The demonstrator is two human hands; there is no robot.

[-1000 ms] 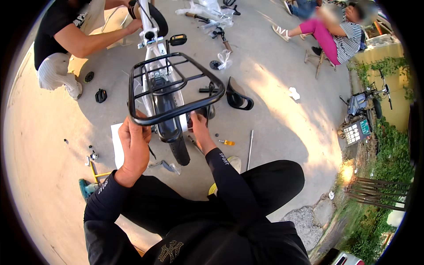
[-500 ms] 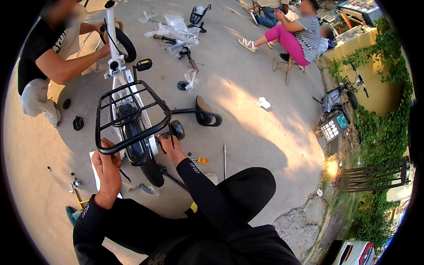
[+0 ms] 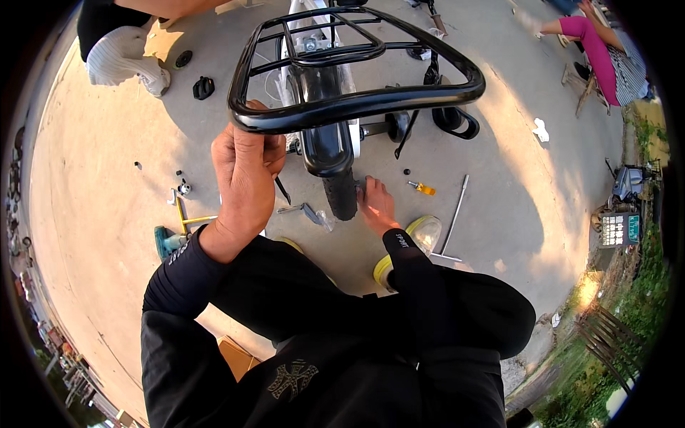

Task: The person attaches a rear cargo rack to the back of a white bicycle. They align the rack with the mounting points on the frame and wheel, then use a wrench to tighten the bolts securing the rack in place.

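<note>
Overhanging the mudguard (image 3: 325, 155), black rack (image 3: 364, 107) gripped by left hand (image 3: 245, 175); right hand (image 3: 377, 205) curled beside tyre (image 3: 340, 197), its hold indiscernible.

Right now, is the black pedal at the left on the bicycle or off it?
Off. The black pedal lies apart on the ground, left of the bicycle, with ground visible between them.

Left hand (image 3: 248, 167) high in a curled grip, right hand (image 3: 377, 205) lower, palm down

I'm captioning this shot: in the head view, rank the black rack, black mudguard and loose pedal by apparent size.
1. Black rack
2. Black mudguard
3. Loose pedal
Nearness to the camera may enlarge the first.
</note>
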